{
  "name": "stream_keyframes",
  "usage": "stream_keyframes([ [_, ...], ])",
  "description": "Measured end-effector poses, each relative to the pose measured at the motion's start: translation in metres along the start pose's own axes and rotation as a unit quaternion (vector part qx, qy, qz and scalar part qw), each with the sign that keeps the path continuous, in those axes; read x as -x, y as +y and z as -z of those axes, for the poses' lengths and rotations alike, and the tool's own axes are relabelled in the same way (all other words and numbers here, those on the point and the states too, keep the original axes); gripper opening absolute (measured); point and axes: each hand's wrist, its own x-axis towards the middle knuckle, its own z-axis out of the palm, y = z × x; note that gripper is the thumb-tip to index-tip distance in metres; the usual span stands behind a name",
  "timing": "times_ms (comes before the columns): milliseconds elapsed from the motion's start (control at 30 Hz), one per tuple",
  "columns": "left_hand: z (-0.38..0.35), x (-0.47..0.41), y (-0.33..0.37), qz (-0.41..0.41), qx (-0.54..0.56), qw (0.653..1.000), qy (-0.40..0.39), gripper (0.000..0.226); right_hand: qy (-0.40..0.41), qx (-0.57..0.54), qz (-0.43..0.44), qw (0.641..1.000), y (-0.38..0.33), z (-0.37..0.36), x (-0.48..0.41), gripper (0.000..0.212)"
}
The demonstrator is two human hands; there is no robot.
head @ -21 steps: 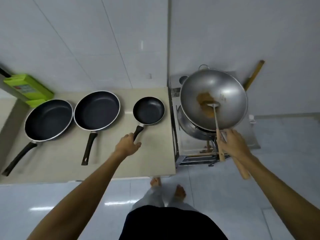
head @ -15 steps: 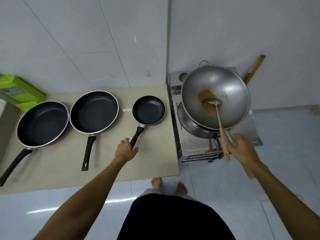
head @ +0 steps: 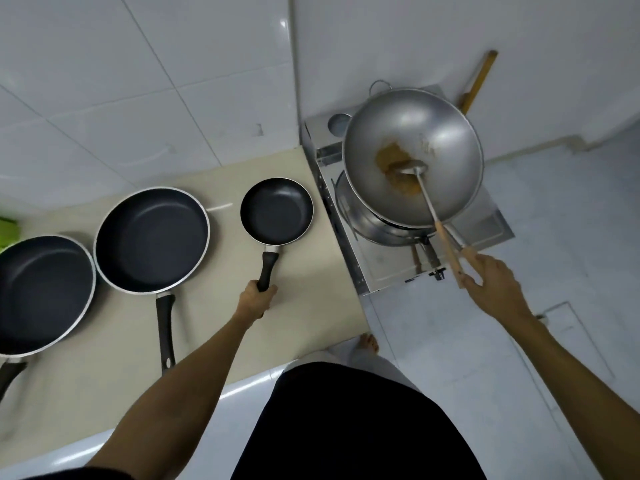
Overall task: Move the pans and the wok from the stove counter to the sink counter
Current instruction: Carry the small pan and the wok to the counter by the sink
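Note:
Three black non-stick pans lie in a row on the beige counter (head: 214, 327): a small pan (head: 277, 211), a medium pan (head: 152, 239) and a large pan (head: 41, 292) cut off at the left edge. My left hand (head: 258, 299) is closed around the end of the small pan's black handle. A steel wok (head: 440, 140) with brown residue sits tilted on the burner ring of the steel stove (head: 381, 271). A ladle (head: 410, 167) rests in it. My right hand (head: 491, 285) holds the wooden handles of the wok and ladle, fingers loosely curled.
White tiled walls close off the back. A wooden stick (head: 479, 81) leans in the corner behind the stove. Something green (head: 7, 230) shows at the far left. Pale floor tiles lie to the right, and my bare feet stand below the counter edge.
My left hand, which was beside the small pan's handle, has now closed around it. My right hand has stayed on the wok and ladle handles. The view has shifted, pushing the large pan partly out of frame.

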Motion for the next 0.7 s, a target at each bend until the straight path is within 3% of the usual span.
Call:
stream_keyframes([
  [233, 0.003, -0.022, 0.013, 0.040, 0.140, 0.985, -0.097, 0.036, 0.010, 0.019, -0.011, 1.000, -0.003, -0.006, 0.025, 0.060],
  [433, 0.004, -0.020, 0.037, 0.083, 0.308, 0.933, -0.166, 0.050, 0.018, 0.048, -0.036, 0.998, 0.006, -0.004, 0.033, 0.055],
  [700, 0.013, -0.015, 0.061, 0.041, 0.325, 0.931, -0.157, 0.041, 0.011, 0.050, -0.030, 0.998, -0.003, -0.004, 0.024, 0.057],
])
